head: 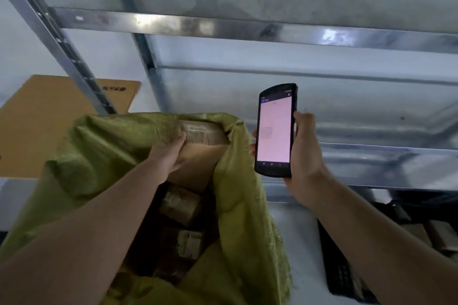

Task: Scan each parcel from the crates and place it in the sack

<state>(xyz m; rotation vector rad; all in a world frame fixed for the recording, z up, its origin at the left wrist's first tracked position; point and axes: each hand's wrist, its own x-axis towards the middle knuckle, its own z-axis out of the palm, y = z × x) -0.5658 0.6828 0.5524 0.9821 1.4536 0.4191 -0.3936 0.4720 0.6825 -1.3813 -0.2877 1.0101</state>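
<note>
The parcel [200,148] sits in the green sack's [104,156] mouth, gripped by the left hand [168,153], above more parcels [181,205]. The right hand [304,153] grips an upright scanner [275,131]. Steel shelving [247,30] stands behind, with a dark crate [347,277] beside the sack.

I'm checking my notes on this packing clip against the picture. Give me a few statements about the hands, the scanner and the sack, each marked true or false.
1. The left hand holds a brown parcel at the mouth of the green sack. True.
2. The sack is empty beneath that parcel. False: other parcels already lie inside it.
3. The right hand holds the scanner upright with its screen lit. True.
4. The scanner rests on the sack's rim. False: it is held up in the air, to the right of the sack.
5. The cardboard box stands to the right of the sack. False: it is on the left, behind the metal shelf upright.
</note>
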